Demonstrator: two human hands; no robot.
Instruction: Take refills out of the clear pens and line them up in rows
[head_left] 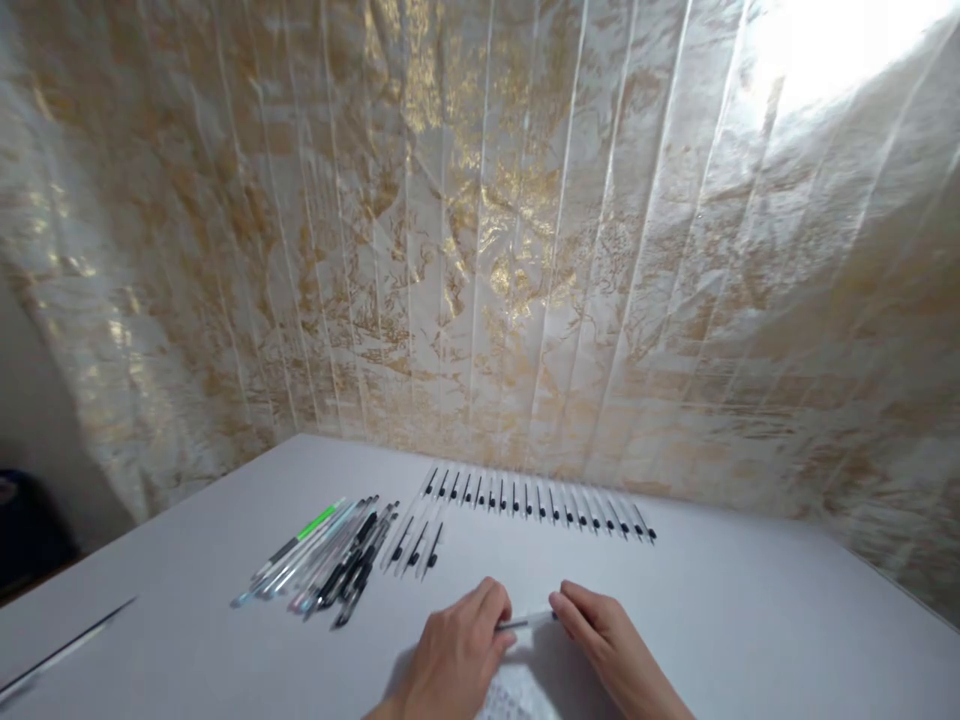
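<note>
My left hand (459, 648) is closed around the left end of a slim pen (529, 621), where a dark stretch shows. My right hand (609, 640) pinches the pen's other end between thumb and fingers; a small dark bit shows at the fingertips. Between the hands the pen lies nearly level, its middle pale and see-through. Both its ends are hidden by fingers. Below the hands, a paper with writing (510, 700) is partly covered by my left hand.
Ahead stands a long row of clear pens with black parts (516, 497), with a shorter row of similar pens (414, 548) nearer. Left of it lies a pile of mixed pens (330, 565). A thin dark strip (67, 645) lies far left. A gold-patterned curtain (480, 250) hangs behind the white table (720, 580).
</note>
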